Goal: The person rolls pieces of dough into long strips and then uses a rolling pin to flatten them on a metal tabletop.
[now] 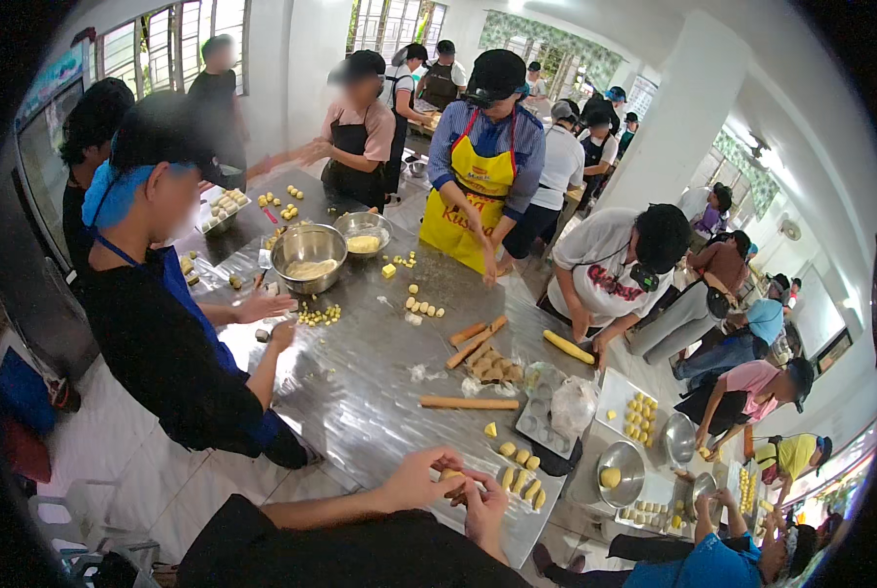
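My left hand (pixel 418 481) and my right hand (pixel 485 507) meet above the near edge of the metal table (pixel 365 434). Their fingertips pinch a small piece of yellow dough (pixel 451 475), largely covered by the fingers. Just right of my hands lie several short dough logs (pixel 520 483) in a row. Beyond the logs sit rounded dough pieces (pixel 520 456) and a smaller dough wedge (pixel 490 430). A wooden rolling pin (pixel 470 403) rests farther back, left of a muffin tin (pixel 535 425) beside a clear plastic bag (pixel 574 406).
Across the table stand a steel mixing bowl (pixel 309 257) and a smaller bowl (pixel 363 234) with dough. More wooden rods (pixel 476 342) lie mid-table. A co-worker in a black shirt (pixel 181 367) works at left; another in a white shirt (pixel 600 250) handles a yellow dough roll (pixel 569 347).
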`<action>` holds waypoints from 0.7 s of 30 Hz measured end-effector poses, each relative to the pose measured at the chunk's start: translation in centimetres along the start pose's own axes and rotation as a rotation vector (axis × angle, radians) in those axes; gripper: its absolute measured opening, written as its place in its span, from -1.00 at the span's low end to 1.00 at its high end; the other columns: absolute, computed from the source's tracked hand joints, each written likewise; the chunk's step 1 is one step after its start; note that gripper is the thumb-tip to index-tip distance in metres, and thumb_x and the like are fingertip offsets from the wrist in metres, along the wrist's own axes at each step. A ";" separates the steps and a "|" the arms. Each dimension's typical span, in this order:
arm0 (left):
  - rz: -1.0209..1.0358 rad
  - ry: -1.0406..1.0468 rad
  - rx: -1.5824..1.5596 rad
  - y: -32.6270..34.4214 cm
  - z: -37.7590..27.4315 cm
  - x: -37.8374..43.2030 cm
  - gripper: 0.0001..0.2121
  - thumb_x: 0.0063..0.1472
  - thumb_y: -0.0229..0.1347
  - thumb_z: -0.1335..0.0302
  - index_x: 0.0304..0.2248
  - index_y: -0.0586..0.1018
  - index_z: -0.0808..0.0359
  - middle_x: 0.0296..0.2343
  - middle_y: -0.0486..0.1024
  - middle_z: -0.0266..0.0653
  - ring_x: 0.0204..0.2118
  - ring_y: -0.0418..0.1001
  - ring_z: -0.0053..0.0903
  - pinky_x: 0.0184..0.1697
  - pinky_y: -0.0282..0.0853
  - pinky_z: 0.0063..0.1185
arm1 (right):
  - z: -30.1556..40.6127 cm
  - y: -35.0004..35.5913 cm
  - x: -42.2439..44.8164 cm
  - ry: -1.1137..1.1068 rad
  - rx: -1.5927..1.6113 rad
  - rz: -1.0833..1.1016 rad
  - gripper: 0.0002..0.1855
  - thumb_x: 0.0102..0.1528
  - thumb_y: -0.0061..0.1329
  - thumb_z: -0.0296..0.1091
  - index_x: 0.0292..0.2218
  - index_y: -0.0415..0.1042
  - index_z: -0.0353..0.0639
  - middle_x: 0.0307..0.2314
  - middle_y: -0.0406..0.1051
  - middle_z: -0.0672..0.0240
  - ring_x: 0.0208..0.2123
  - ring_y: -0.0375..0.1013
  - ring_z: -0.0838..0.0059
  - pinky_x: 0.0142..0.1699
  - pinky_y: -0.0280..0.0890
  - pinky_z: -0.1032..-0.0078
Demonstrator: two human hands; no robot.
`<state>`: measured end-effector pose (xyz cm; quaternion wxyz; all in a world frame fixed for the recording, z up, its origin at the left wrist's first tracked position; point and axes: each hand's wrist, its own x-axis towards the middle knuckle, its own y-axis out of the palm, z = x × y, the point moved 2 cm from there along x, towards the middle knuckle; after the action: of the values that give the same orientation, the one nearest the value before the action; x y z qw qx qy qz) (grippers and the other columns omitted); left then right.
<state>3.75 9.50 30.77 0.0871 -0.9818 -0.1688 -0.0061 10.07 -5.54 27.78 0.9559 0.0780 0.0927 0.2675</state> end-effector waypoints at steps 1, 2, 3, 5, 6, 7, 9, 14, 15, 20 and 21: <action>0.031 -0.029 -0.002 -0.7 0.6 -0.1 -0.69 0.18 0.22 0.35 -0.13 0.54 0.32 -0.29 0.58 -0.25 -0.23 0.55 -0.55 -0.21 0.49 -0.54 | -0.4 0.8 0.0 0.002 0.022 -0.021 -0.79 0.24 -0.06 -0.43 -0.15 0.43 -0.38 -0.42 0.51 0.18 -0.53 0.48 0.49 -0.45 0.39 0.55; 0.031 -0.030 -0.008 -1.2 1.1 -0.2 -0.69 0.18 0.22 0.35 -0.13 0.54 0.32 -0.29 0.58 -0.25 -0.23 0.55 -0.55 -0.21 0.49 -0.54 | -0.8 1.4 0.0 0.007 0.043 -0.044 -0.79 0.24 -0.05 -0.44 -0.15 0.43 -0.39 -0.43 0.51 0.19 -0.52 0.48 0.49 -0.45 0.39 0.55; 0.022 -0.046 -0.021 -1.7 1.6 -0.4 -0.69 0.18 0.21 0.34 -0.14 0.54 0.33 -0.29 0.58 -0.24 -0.24 0.55 -0.56 -0.22 0.49 -0.54 | -1.2 2.0 -0.1 0.009 0.037 -0.044 -0.79 0.24 -0.05 -0.44 -0.15 0.43 -0.39 -0.43 0.51 0.19 -0.52 0.48 0.49 -0.45 0.39 0.55; 0.017 -0.068 -0.042 -2.5 2.3 -0.6 -0.69 0.19 0.21 0.33 -0.14 0.54 0.33 -0.29 0.58 -0.23 -0.25 0.55 -0.56 -0.24 0.49 -0.55 | -1.9 2.9 -0.3 0.016 0.032 -0.083 -0.79 0.24 -0.06 -0.45 -0.15 0.43 -0.40 -0.44 0.50 0.19 -0.51 0.48 0.50 -0.46 0.38 0.55; 0.041 -0.091 -0.045 -2.8 2.5 -0.7 -0.69 0.20 0.20 0.34 -0.13 0.53 0.34 -0.29 0.58 -0.22 -0.25 0.55 -0.56 -0.25 0.49 -0.55 | -2.2 3.1 -0.4 0.022 0.025 -0.088 -0.79 0.24 -0.06 -0.45 -0.15 0.43 -0.40 -0.44 0.50 0.19 -0.51 0.48 0.50 -0.46 0.38 0.55; 0.064 -0.113 -0.048 -3.0 2.9 -0.7 -0.68 0.21 0.20 0.34 -0.13 0.53 0.35 -0.29 0.58 -0.22 -0.26 0.55 -0.57 -0.25 0.49 -0.56 | -2.6 3.1 -0.5 0.012 0.021 -0.108 -0.79 0.23 -0.06 -0.45 -0.16 0.43 -0.41 -0.45 0.50 0.19 -0.51 0.48 0.49 -0.46 0.38 0.55; 0.107 -0.135 -0.078 -3.6 2.9 -0.9 -0.73 0.22 0.18 0.35 -0.18 0.56 0.37 -0.35 0.59 -0.18 -0.32 0.56 -0.55 -0.28 0.49 -0.57 | -2.7 3.7 -0.9 0.008 0.020 -0.133 -0.79 0.23 -0.05 -0.45 -0.16 0.43 -0.41 -0.46 0.50 0.20 -0.50 0.49 0.49 -0.47 0.38 0.55; 0.141 -0.147 -0.032 -4.7 2.4 -1.1 -0.76 0.20 0.18 0.36 -0.26 0.58 0.39 -0.42 0.59 -0.13 -0.40 0.56 -0.51 -0.31 0.48 -0.55 | -2.5 5.0 -1.3 -0.023 -0.035 -0.186 -0.78 0.22 -0.03 -0.43 -0.17 0.44 -0.41 -0.43 0.50 0.19 -0.51 0.47 0.51 -0.46 0.38 0.56; 0.104 -0.112 -0.025 -4.7 2.7 -1.2 -0.76 0.19 0.18 0.36 -0.27 0.58 0.39 -0.43 0.59 -0.12 -0.41 0.56 -0.50 -0.32 0.48 -0.54 | -2.5 5.2 -1.3 -0.020 -0.037 -0.187 -0.78 0.22 -0.03 -0.43 -0.17 0.44 -0.41 -0.43 0.50 0.19 -0.51 0.47 0.51 -0.46 0.38 0.56; 0.067 -0.097 -0.039 -4.7 3.4 -1.3 -0.75 0.18 0.18 0.34 -0.30 0.57 0.39 -0.44 0.57 -0.13 -0.41 0.56 -0.47 -0.32 0.48 -0.49 | -2.0 5.9 -1.8 -0.033 -0.069 -0.138 -0.83 0.21 -0.01 -0.45 -0.21 0.48 -0.38 -0.40 0.51 0.23 -0.47 0.47 0.55 -0.45 0.38 0.59; 0.050 -0.072 0.001 -4.7 3.4 -1.3 -0.76 0.18 0.18 0.34 -0.30 0.57 0.39 -0.44 0.57 -0.15 -0.41 0.56 -0.47 -0.33 0.48 -0.50 | -2.2 5.8 -1.9 -0.027 -0.071 -0.141 -0.83 0.21 -0.01 -0.45 -0.21 0.48 -0.38 -0.40 0.51 0.23 -0.47 0.47 0.55 -0.45 0.38 0.59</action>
<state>0.85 14.04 28.14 0.0815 -0.9853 -0.1470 0.0317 5.16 -1.42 27.05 0.9757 0.0409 0.0755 0.2014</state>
